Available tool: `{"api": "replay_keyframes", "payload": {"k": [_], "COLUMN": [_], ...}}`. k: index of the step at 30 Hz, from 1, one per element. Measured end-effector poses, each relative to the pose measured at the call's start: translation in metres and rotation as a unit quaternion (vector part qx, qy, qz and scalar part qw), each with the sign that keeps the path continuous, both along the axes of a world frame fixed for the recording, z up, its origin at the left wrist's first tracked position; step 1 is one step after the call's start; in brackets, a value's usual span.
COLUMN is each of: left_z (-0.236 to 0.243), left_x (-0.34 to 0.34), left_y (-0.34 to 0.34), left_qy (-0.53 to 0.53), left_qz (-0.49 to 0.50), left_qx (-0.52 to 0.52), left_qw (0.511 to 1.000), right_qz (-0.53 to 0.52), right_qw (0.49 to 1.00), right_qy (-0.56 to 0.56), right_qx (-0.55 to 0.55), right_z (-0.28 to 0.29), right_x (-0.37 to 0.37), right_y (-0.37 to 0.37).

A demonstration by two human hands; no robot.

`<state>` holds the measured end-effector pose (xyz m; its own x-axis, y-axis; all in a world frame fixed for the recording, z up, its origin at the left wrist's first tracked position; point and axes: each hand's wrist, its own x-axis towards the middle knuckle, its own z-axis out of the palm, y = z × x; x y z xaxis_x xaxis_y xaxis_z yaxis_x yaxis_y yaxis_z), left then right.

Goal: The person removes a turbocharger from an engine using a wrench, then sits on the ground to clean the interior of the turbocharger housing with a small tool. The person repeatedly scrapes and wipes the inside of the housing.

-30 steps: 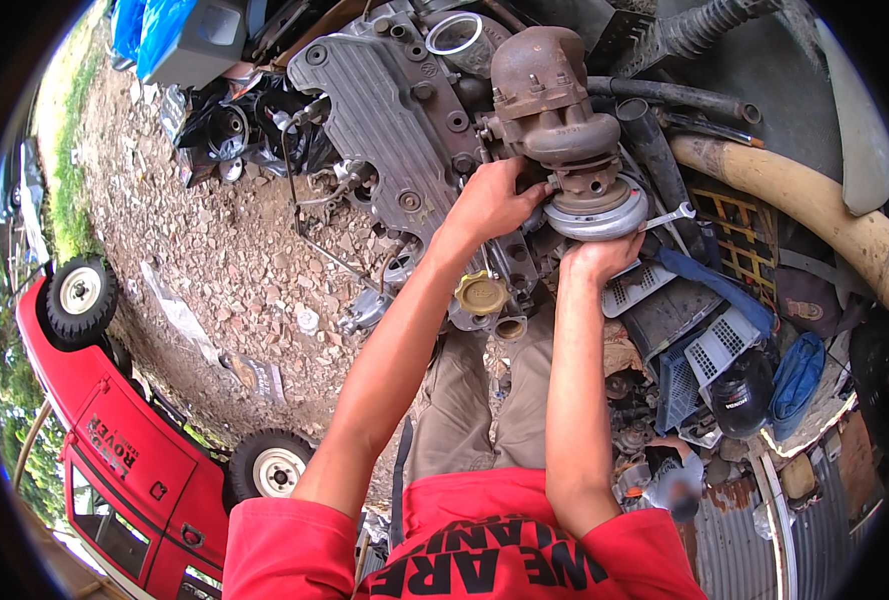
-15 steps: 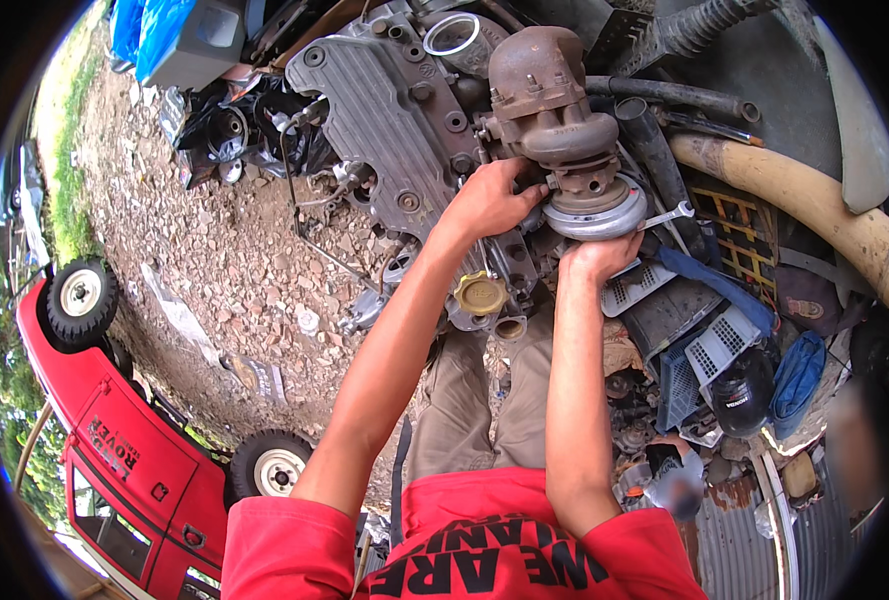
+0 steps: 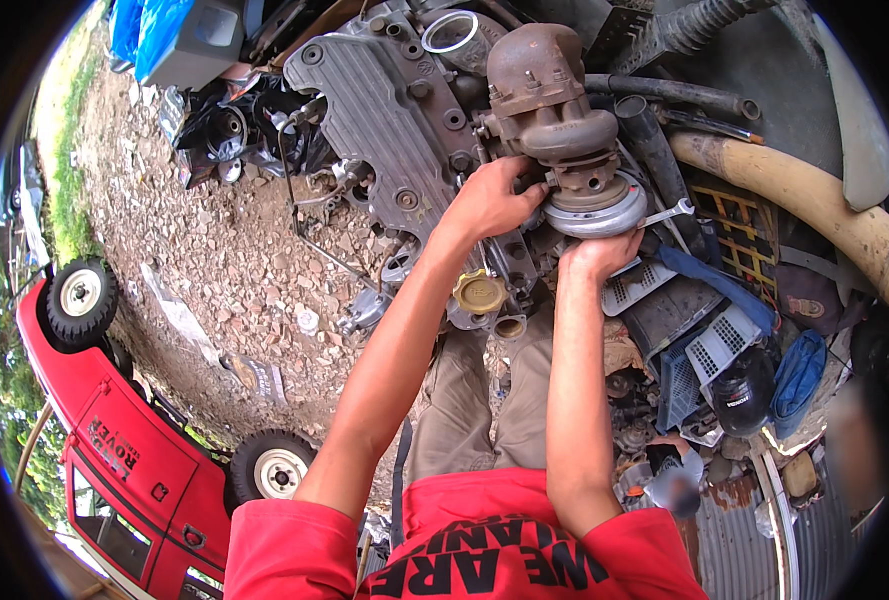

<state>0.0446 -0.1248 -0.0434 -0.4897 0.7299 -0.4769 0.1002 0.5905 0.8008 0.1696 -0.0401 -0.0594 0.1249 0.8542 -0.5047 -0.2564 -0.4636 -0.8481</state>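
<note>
A rusty turbocharger (image 3: 567, 130) stands on the right side of a grey engine (image 3: 384, 130), its silver round compressor housing (image 3: 596, 212) nearest me. My left hand (image 3: 494, 200) reaches in between the two, with bent fingers and thumb closed at the turbocharger's left flank. What those fingertips hold is hidden. Below the silver housing, my right hand (image 3: 601, 254) is closed on a wrench (image 3: 672, 212); its open jaw sticks out to the right past my fingers. The rest of the wrench lies hidden behind the hand and housing. A yellowish oil filler cap (image 3: 480, 292) sits on the engine's near end.
Pipes and a thick tan tube (image 3: 784, 180) lie to the right, by a yellow grid crate (image 3: 734, 235) and grey plastic baskets (image 3: 721, 345). Stony ground (image 3: 224, 270) spreads left, with a red off-road vehicle (image 3: 129, 440) beyond. Someone (image 3: 676, 480) appears at lower right.
</note>
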Motion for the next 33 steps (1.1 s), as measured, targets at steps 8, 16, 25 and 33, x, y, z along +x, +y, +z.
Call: {"api": "replay_keyframes", "payload": {"k": [8, 16, 25, 33], "left_z": [0.011, 0.012, 0.009, 0.011], "left_x": [0.002, 0.003, -0.001, -0.004], "left_y": [0.001, 0.000, -0.001, 0.000], "left_qy": [-0.011, 0.009, 0.000, -0.024], "left_qz": [0.047, 0.032, 0.008, 0.003], "left_qx": [-0.016, -0.035, 0.008, -0.023], "left_qw": [0.999, 0.999, 1.000, 0.999], "right_qz": [-0.004, -0.007, -0.007, 0.001], "right_qw": [1.000, 1.000, 1.000, 1.000], "right_qy": [-0.010, -0.010, -0.001, 0.001], "right_qx": [0.002, -0.006, -0.013, -0.002], "right_z": [0.002, 0.006, 0.009, 0.007], "right_x": [-0.001, -0.003, -0.004, -0.004], "right_y": [-0.001, -0.001, -0.001, -0.002]}}
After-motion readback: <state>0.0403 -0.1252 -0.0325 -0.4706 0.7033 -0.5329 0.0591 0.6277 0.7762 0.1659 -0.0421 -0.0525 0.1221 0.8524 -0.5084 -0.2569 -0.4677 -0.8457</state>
